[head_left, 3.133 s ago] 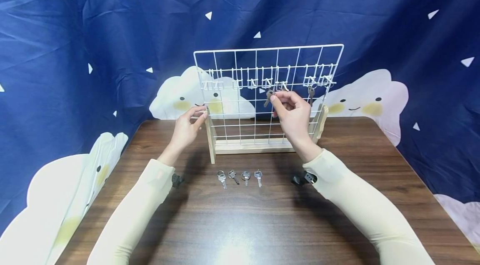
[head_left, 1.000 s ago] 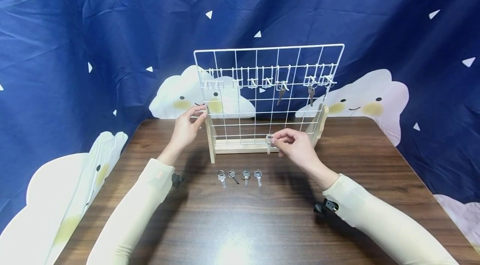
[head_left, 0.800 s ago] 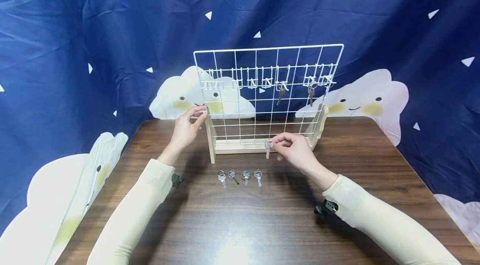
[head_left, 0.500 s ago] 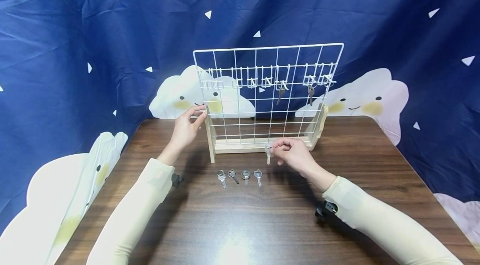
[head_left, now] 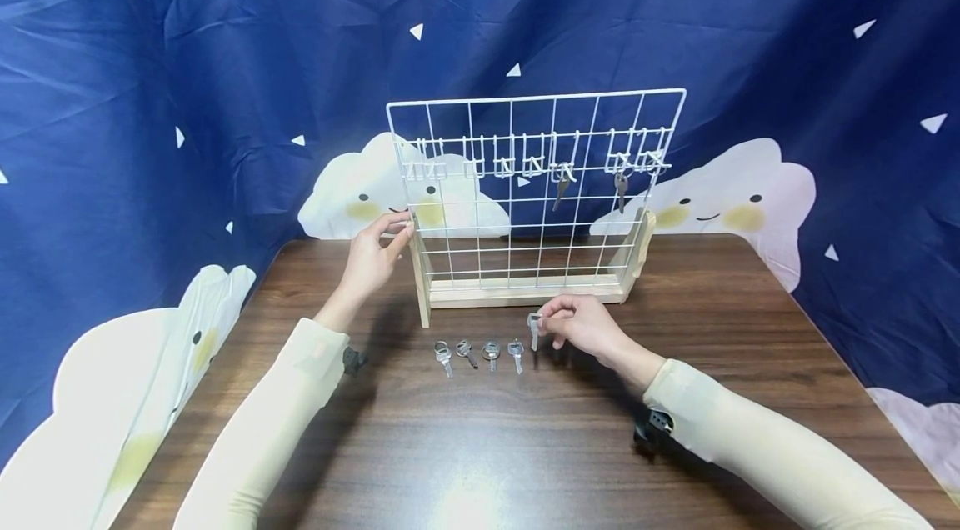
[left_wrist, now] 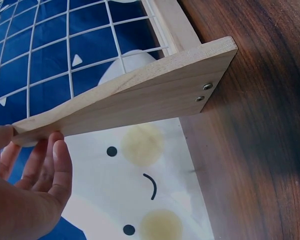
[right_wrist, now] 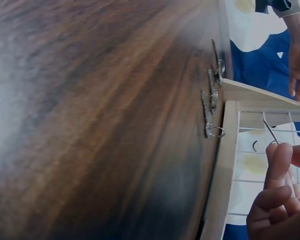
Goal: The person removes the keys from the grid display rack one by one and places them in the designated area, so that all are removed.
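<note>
In the head view my right hand [head_left: 588,326] pinches a key [head_left: 534,330] between thumb and fingertips. The key points downward just above the table, right of a row of several silver keys [head_left: 517,357]. The right wrist view shows the held key [right_wrist: 271,131] edge-on, partly covered by the fingers. My left hand [head_left: 372,257] grips the upper end of the wooden side support [left_wrist: 125,100] of a white wire grid rack [head_left: 480,226]. Two dark keys hang on the rack, one near the middle [head_left: 561,190] and one farther right [head_left: 621,190].
White wire hooks [head_left: 533,166] line the rack's upper part. A wooden base bar [head_left: 495,293] joins the side supports. The brown wooden table [head_left: 465,430] extends in front, and a blue curtain [head_left: 480,5] with cloud faces hangs behind.
My right hand has come down from hook height to just above the table with a key in its fingers. The middle hanging key has come into clear view. My left hand stays put.
</note>
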### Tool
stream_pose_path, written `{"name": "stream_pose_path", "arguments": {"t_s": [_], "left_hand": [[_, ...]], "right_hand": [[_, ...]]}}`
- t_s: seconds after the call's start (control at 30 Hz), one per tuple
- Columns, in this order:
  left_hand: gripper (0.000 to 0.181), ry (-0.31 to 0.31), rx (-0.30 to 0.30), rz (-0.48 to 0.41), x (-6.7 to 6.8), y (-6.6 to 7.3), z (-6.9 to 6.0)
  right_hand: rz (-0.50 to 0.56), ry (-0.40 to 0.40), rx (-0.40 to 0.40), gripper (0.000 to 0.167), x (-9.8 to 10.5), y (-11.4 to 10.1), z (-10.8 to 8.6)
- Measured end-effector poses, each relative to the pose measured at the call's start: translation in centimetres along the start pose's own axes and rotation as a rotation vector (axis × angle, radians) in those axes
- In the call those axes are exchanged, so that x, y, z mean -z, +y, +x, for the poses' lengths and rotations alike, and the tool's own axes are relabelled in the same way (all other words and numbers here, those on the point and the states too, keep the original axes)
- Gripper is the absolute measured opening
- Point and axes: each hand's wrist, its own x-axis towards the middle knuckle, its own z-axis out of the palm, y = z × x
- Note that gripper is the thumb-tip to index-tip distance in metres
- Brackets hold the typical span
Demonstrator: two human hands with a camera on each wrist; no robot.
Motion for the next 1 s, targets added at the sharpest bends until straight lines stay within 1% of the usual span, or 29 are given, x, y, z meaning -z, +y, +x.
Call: {"name": "stream_pose_path", "arguments": {"t_s": [0.23, 0.3, 0.63, 0.77, 0.87, 1.0], "left_hand": [[0.034, -0.002, 0.013, 0.007, 0.0, 0.1, -0.1], [0.034, -0.004, 0.016, 0.007, 0.0, 0.1, -0.2], [0.033, 0.000, 0.013, 0.014, 0.0, 0.1, -0.1], [0.033, 0.001, 0.018, 0.009, 0.0, 0.0, -0.1], [0.033, 0.004, 0.017, 0.007, 0.0, 0.0, -0.1], [0.033, -0.002, 0.017, -0.005, 0.0, 0.2, -0.1]], "right_hand": [[-0.067, -0.050, -0.048, 0.013, -0.2, 0.8, 0.0], [-0.089, -0.063, -0.073, 0.012, -0.2, 1.0, 0.0], [-0.142, -0.122, -0.107, 0.009, -0.3, 2.3, 0.4], [-0.182, -0.113, -0.090, 0.008, -0.5, 2.8, 0.6], [-0.206, -0.108, -0.048, 0.007, -0.5, 2.9, 0.7], [-0.246, -0.099, -0.012, 0.007, -0.5, 2.7, 0.7]]}}
